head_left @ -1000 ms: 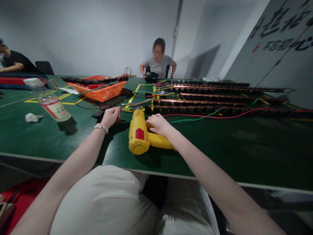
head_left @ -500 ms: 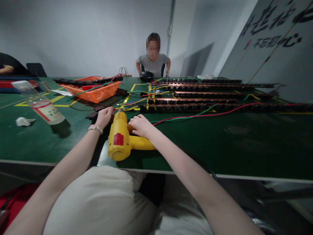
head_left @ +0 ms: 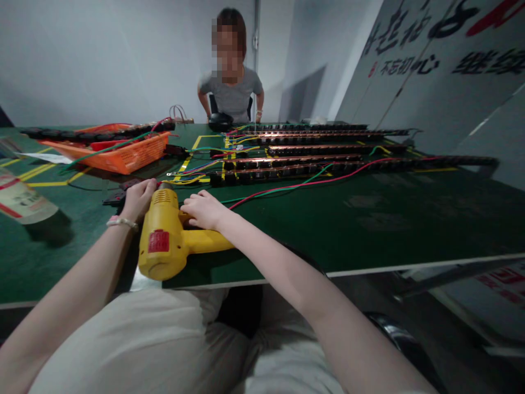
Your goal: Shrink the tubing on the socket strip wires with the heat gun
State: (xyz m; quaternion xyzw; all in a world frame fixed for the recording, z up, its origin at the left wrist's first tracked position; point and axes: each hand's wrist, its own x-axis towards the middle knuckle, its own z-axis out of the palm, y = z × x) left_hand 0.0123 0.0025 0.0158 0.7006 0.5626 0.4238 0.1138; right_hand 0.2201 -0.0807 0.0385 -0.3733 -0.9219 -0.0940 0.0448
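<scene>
the yellow heat gun (head_left: 168, 241) lies on its side at lower left of centre, near the green table (head_left: 369, 219) edge, nozzle pointing away. it looks like hard plastic, bulky and probably nose-heavy, so i judge the handle the place to grip. my right hand (head_left: 204, 210) rests over the handle's root, fingers curled loosely, not clamped. my left hand (head_left: 138, 198) is closed just beside the nozzle; what it pinches i cannot tell. coloured wires (head_left: 287, 189) run beyond.
</scene>
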